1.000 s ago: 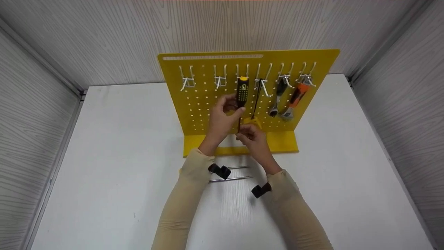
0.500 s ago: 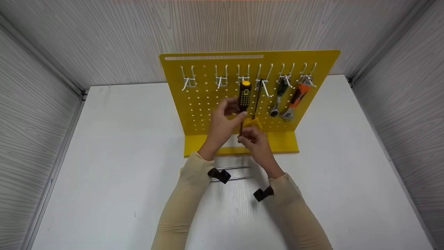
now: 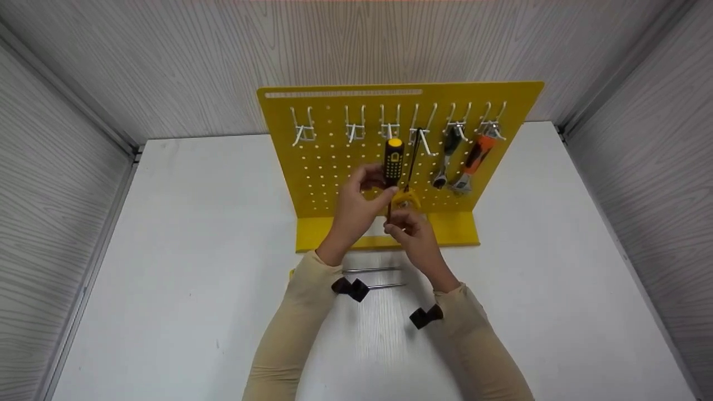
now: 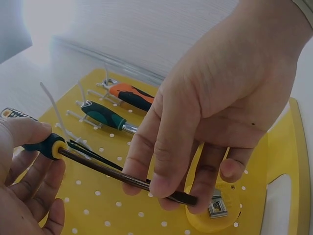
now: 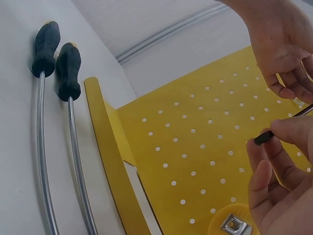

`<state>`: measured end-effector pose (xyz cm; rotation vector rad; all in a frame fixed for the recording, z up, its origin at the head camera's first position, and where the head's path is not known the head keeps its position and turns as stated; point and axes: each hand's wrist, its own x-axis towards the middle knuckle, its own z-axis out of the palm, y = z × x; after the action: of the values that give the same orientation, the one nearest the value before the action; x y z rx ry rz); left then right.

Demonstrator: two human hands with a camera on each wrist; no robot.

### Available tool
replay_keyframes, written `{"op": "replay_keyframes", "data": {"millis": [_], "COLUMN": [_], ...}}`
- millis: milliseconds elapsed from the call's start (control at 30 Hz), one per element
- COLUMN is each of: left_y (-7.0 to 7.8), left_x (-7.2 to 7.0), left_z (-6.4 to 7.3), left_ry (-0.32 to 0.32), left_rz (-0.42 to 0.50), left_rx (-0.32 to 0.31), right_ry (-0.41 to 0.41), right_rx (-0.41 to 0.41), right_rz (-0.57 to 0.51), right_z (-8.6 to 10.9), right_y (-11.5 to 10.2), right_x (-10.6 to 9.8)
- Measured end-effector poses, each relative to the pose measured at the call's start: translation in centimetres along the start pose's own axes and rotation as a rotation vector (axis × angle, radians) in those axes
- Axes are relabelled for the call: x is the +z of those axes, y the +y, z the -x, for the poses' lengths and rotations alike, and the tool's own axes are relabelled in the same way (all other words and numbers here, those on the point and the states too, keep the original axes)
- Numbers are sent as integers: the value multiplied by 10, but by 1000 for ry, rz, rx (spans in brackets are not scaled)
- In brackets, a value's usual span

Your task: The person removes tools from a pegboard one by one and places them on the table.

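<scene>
Three tools [image 3: 482,150] hang already; left hand [image 3: 358,203] grips, right hand [image 3: 416,231] pinches one screwdriver [image 3: 394,160], apparently unhung — two others [image 5: 69,72] lie on table [image 3: 557,267].

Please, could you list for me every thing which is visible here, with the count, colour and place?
Held screwdriver: one, black and yellow handle, between both hands
Loose screwdrivers: two, black handles, grey shafts, on the table
Green wrench: one, black-green handle, fifth hook from left
Orange wrench: one, orange-black handle, sixth hook
Tape measure: one, yellow, hanging by black cord, fourth hook
Hooks: six, white, across the pegboard
Pegboard: one, yellow, standing on the table
Table: one, white, underneath
Walls: three, pale wood-grain, behind and both sides
Wrist cameras: two, black, at the cuffs
Sleeves: two, beige, on the arms
Left hand: one, at the handle
Right hand: one, pinching the shaft
</scene>
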<state>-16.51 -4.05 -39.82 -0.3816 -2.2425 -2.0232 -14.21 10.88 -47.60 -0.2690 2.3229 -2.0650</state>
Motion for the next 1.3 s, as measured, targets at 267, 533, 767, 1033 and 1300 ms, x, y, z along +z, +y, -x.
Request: {"op": "replay_keyframes", "data": {"millis": [267,533,767,1033,1300], "left_y": [1,0,-6,-20,-23], "left_x": [-4,-13,-24,-50,-79], "left_z": [11,27,47,67,84], "left_ry": [-21,-67,-81,-142,-166], "left_rz": [-34,-51,-85,-6,-23], "left_rx": [69,89,89,-15,-114], "right_ry": [-10,-52,-93,-160,-250], "right_rx": [1,-31,-11,19,74], "right_rz": [18,27,31,48,49], "right_z": [10,24,39,51,59], "right_y": [2,7,15,22,25], "right_x": [-1,1,7,12,16]}}
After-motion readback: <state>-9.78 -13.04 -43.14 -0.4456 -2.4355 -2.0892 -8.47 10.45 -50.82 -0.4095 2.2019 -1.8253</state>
